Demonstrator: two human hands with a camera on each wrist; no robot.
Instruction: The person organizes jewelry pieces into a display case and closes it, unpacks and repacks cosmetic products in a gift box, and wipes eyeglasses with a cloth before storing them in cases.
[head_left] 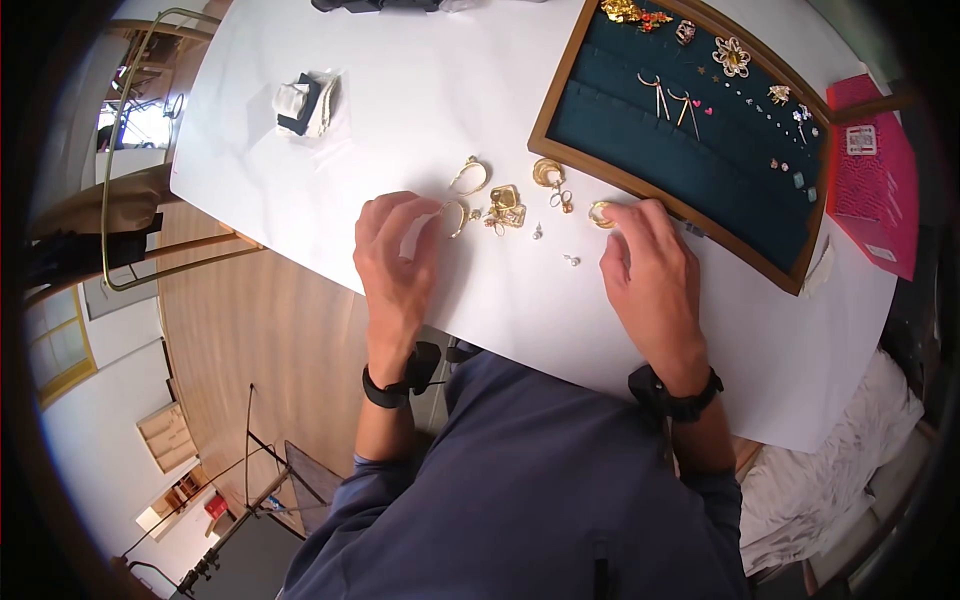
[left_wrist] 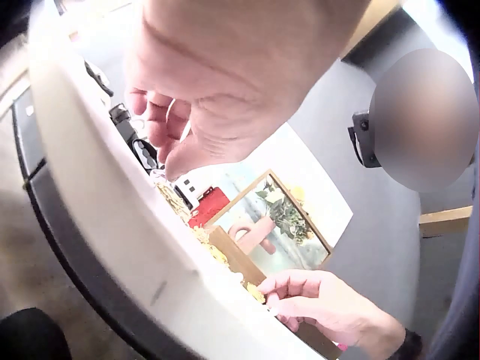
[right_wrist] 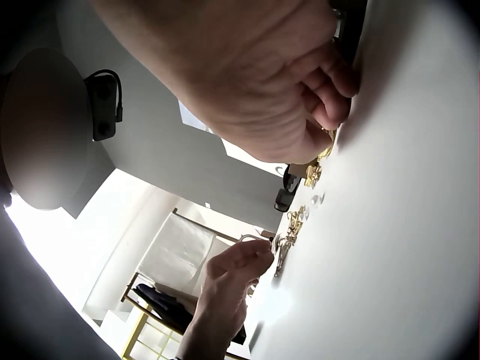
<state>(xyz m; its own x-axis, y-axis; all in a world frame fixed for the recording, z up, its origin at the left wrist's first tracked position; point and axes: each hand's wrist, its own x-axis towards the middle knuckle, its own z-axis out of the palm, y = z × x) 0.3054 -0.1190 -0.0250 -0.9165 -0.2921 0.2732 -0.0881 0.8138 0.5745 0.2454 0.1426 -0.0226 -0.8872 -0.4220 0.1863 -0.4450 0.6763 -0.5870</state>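
The left hand point(head_left: 395, 255) pinches a gold hoop point(head_left: 457, 218) between thumb and fingers, just left of a small gold pile point(head_left: 505, 205); a second hoop point(head_left: 468, 176) lies above it. At the tray's lower edge, the right hand point(head_left: 655, 275) has its thumb and fingertips on a gold ring point(head_left: 600, 213). Between the hands lie thick gold hoops point(head_left: 547, 172), a small ringed piece point(head_left: 562, 202) and tiny clear studs point(head_left: 571, 260). The right wrist view shows the left hand point(right_wrist: 225, 292) at a hoop; the left wrist view shows the right hand point(left_wrist: 330, 307) at gold pieces.
A wooden tray point(head_left: 620, 172) lined in dark green holds earrings and brooches at the upper right, with a pink card box point(head_left: 875, 190) beside it. A wrapped black-and-white bundle point(head_left: 305, 103) lies at the upper left of the white table point(head_left: 400, 110).
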